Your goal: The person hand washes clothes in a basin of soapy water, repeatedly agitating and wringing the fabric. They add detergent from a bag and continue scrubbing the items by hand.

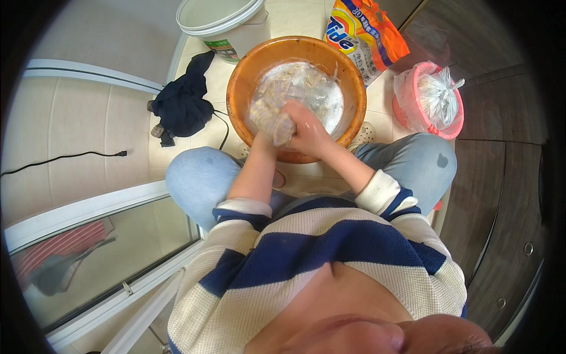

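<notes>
Over the near left side of a round orange-brown basin (240,88), both my hands are at a wet, bunched cloth (272,112) with a yellow-and-white check. My right hand (305,131) is closed on its right side, with wet skin. The cloth drapes over my left hand (265,141), so only the wrist end shows and the fingers are hidden. Cloudy water with white suds (330,106) lies in the basin, and pale fabric partly shows in it.
A white bucket (236,26) stands behind the basin, beside an orange detergent bag (377,35). At right is a pink bin (405,112) holding a tied plastic bag. Dark clothing (183,103) lies at left near a black cable (226,130). Dark cabinets (477,194) line the right.
</notes>
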### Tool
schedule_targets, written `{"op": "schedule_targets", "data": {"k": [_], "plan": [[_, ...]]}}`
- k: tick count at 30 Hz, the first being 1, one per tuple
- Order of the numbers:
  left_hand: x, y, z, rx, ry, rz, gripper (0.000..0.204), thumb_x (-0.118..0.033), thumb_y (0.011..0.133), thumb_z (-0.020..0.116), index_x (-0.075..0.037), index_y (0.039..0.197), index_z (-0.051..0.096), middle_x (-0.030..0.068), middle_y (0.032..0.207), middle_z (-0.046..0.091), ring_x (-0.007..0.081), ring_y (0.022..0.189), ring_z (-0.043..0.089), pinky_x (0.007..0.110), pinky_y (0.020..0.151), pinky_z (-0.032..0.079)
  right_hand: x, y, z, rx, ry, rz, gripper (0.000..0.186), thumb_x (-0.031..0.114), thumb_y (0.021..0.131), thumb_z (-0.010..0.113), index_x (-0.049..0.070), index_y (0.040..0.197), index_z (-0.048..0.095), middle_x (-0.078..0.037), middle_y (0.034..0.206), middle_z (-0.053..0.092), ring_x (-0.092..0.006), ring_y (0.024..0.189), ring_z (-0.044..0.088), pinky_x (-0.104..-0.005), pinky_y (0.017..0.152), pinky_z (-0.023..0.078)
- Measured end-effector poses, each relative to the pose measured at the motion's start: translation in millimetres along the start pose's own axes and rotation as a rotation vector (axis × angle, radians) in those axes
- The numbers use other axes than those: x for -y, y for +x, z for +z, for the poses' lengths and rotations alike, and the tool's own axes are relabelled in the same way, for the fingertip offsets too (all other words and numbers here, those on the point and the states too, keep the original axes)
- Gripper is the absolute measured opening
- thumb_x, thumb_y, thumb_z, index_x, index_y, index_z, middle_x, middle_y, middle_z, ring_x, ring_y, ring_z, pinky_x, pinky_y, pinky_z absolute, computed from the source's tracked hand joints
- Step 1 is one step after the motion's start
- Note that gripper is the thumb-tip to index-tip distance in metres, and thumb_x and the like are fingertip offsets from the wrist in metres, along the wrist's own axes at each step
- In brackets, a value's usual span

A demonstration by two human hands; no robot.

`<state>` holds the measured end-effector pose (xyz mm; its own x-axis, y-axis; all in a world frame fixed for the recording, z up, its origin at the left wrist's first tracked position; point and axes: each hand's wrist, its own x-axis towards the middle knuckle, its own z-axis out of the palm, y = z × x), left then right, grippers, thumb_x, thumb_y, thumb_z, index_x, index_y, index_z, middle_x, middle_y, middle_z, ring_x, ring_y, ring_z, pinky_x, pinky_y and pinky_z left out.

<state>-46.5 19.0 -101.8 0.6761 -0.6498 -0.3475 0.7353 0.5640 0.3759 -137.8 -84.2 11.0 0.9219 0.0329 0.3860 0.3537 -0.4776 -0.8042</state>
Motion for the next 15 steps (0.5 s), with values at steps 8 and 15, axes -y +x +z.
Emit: {"op": "schedule_targets", "data": {"k": [8,15], "plan": [[4.7,12.7,27.6,-0.325,0.298,0.191,0.044,-0.028,0.085,0.057,-0.004,0.121,0.054,0.0123,0.108,0.061,0.0255,0.094,0.061,0.036,0.081,0.05,-146.0,-10.3,-7.2,0.051,-0.216,0.444,0.051,0.01,0.073,0.069,0.002,0.12,0.052,-0.02,0.115,0.056,-0.0397,0.112,0.049,-0.0389,0.098,0.04],[-17.1,17.4,18.7,-0.438,0.917,0.409,0.045,-0.019,0.074,0.067,0.004,0.111,0.06,0.0129,0.106,0.062,0.0188,0.096,0.058,0.032,0.081,0.046,-147.1,-18.0,-33.8,0.339,0.11,0.813,0.058,0.011,0.079,0.064,0.009,0.134,0.045,-0.017,0.119,0.06,-0.0317,0.102,0.059,-0.0381,0.092,0.047]]}}
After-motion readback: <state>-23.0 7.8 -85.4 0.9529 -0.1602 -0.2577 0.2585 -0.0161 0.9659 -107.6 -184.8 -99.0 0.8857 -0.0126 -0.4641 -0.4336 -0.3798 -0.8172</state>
